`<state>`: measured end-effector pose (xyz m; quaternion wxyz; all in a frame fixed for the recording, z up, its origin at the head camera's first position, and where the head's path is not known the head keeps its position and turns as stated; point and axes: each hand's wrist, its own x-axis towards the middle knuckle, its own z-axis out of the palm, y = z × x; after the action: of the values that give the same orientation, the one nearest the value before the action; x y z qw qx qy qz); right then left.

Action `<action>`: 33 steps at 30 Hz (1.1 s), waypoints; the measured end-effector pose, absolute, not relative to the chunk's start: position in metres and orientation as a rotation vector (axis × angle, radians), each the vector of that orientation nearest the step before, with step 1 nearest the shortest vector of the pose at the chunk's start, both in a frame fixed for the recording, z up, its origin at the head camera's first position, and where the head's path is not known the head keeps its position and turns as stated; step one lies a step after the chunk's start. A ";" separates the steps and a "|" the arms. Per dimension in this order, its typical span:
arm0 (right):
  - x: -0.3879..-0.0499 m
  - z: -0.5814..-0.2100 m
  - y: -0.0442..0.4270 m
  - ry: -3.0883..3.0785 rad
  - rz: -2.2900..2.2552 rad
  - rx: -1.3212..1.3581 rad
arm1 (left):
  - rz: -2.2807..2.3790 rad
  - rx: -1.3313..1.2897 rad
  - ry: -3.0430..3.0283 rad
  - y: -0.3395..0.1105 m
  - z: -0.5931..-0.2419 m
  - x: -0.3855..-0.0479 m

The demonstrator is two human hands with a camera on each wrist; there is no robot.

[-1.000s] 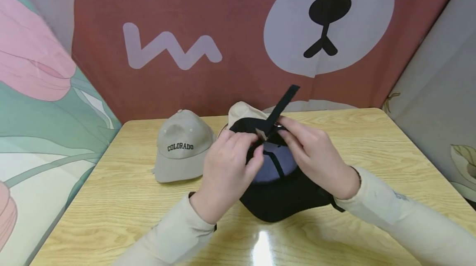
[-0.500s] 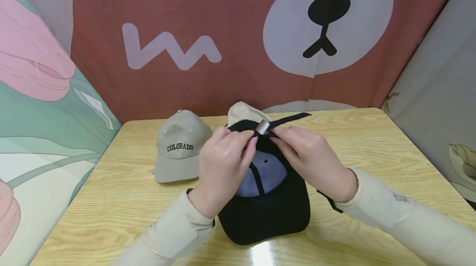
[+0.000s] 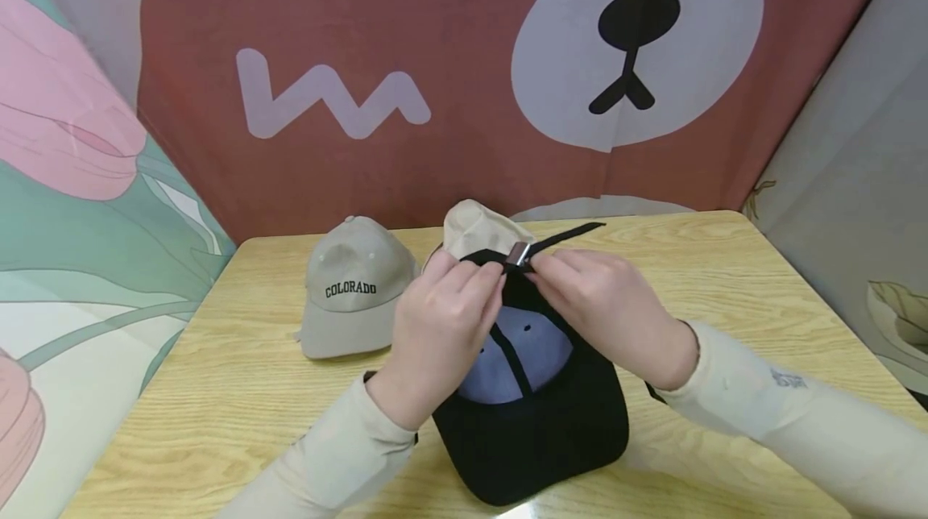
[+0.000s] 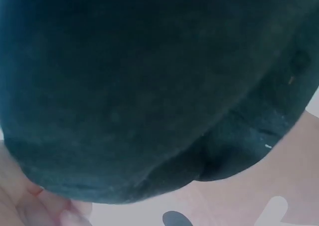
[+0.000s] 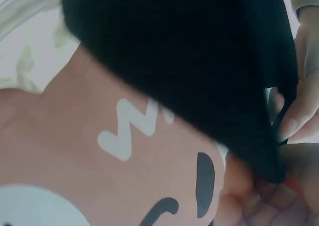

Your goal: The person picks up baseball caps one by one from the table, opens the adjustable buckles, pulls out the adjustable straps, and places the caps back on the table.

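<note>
A black baseball cap (image 3: 536, 446) hangs between both hands in the head view, its brim toward me and its blue-grey lining showing. My left hand (image 3: 442, 325) pinches the cap's back edge just left of a silver buckle (image 3: 518, 254). On the buckle's right side, my right hand (image 3: 616, 313) pinches the black strap, whose loose end (image 3: 573, 234) sticks out to the right. Dark cap cloth (image 4: 124, 86) fills most of the left wrist view. The right wrist view shows the cap (image 5: 199, 61) with fingers (image 5: 299, 111) at its edge.
A grey cap (image 3: 355, 285) lettered COLORADO sits on the wooden table (image 3: 254, 390) at the left. Behind the black cap stands a cream cap (image 3: 478, 229), partly hidden. A brown cloth with a bear print (image 3: 464, 164) hangs behind the table.
The strap's loose end has swung from pointing up to lying rightward, and the buckle has turned into view. The black cap's brim has dropped lower toward me. Both hands keep their pinch.
</note>
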<state>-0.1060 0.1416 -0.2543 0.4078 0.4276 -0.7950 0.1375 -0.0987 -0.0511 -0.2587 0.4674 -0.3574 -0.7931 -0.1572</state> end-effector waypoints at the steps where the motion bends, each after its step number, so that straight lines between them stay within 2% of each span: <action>1: -0.106 -0.254 0.142 -1.999 0.334 1.082 | -0.392 -0.878 -1.950 -0.051 -0.259 -0.099; 33: -0.109 -0.253 0.148 -2.056 0.416 1.098 | -0.467 -0.916 -1.916 -0.052 -0.260 -0.099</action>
<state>-0.1092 0.1479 -0.2530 0.3773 0.4295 -0.8042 0.1628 -0.0986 -0.0518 -0.2602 0.4648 -0.3729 -0.7802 -0.1903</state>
